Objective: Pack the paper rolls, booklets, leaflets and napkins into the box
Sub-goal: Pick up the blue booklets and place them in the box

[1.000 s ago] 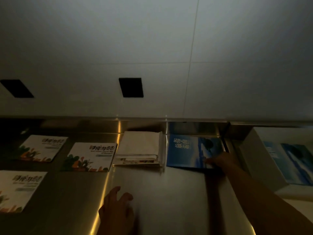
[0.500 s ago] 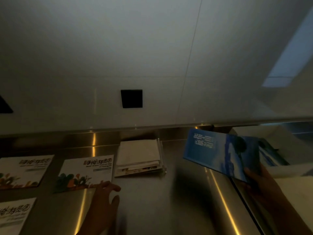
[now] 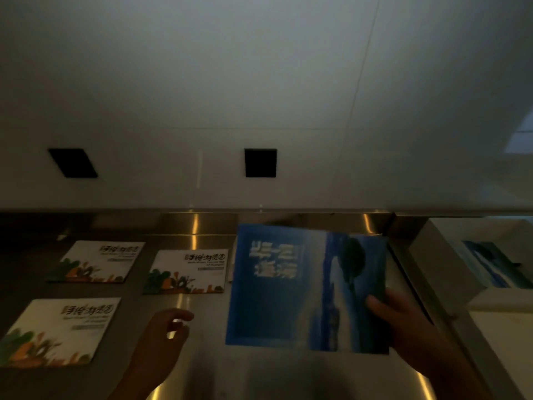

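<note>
My right hand (image 3: 403, 327) grips the right edge of a blue booklet (image 3: 291, 287) with white characters, held up flat above the steel counter and facing me. It hides the napkin stack behind it. My left hand (image 3: 161, 339) hovers over the counter left of the booklet, fingers loosely curled, holding nothing. Three white leaflets with plant drawings lie on the counter: one at the back left (image 3: 96, 261), one beside the booklet (image 3: 187, 271), one at the front left (image 3: 57, 330). The white box (image 3: 441, 255) stands at the right, with another blue booklet (image 3: 490, 267) inside.
The steel counter (image 3: 219, 370) runs to a white wall with two black square openings (image 3: 260, 163). A raised steel edge (image 3: 418, 287) separates the counter from the box's side. The scene is dim.
The blue booklet left the counter in my right hand, swung toward the box, and has come back to the centre, facing me. My left hand shifted slightly right.
</note>
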Demonstrator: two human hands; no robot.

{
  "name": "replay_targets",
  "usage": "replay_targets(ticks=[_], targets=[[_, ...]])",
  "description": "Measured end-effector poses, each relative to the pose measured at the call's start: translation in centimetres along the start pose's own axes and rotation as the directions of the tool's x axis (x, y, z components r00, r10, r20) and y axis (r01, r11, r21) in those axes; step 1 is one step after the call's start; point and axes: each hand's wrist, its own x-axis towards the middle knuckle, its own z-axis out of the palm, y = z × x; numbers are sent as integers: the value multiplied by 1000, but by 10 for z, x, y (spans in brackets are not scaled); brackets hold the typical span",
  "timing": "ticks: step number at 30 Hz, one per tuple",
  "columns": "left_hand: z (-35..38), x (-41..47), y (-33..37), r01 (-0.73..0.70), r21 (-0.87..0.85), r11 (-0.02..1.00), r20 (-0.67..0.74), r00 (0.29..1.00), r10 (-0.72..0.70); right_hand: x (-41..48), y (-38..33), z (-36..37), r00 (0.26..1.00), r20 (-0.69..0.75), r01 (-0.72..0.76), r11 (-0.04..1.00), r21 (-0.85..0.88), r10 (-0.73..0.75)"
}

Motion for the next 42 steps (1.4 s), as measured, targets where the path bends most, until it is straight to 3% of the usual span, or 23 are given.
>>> replay_targets(ticks=[5, 11, 15, 19, 22, 26, 30, 34, 37, 40, 42], targets=[[-48, 8, -12, 46, -46, 998, -6, 999, -46, 18, 22, 76, 998, -8, 60, 950, -307, -66], [-140, 37, -71, 57, -42, 998, 10, 998, -56, 18, 52, 178, 997, -8, 70, 974, -216, -73], [-214, 58, -125, 105, -73, 992, -38, 993, -108, 26, 71, 257, 997, -71, 0, 988, -153, -11], [-277, 76, -175, 234, -58, 971, -142, 960, -240, 26, 94, 320, 988, -144, -71, 985, -157, 48], [-299, 87, -203, 344, 65, 937, -203, 924, -325, 25, 109, 354, 978, -204, -58, 990, -127, 31], [-296, 96, -226, 483, 285, 828, -116, 875, -471, 28, 124, 367, 959, -281, -65, 990, -123, 28], [-279, 95, -236, 495, 466, 733, -80, 849, -522, 27, 130, 377, 937, -347, -102, 984, -145, 46], [-274, 95, -221, 579, 393, 714, -152, 807, -571, 25, 140, 381, 912, -405, -110, 989, -102, 60], [-281, 108, -226, 580, 312, 752, -52, 801, -597, 20, 141, 385, 917, -395, -91, 994, -67, 58], [-282, 120, -247, 520, 346, 781, 38, 824, -565, 12, 132, 383, 916, -394, -94, 995, -20, 78], [-283, 115, -234, 507, 213, 835, 71, 845, -531, 6, 126, 376, 909, -401, -132, 991, -9, 118]])
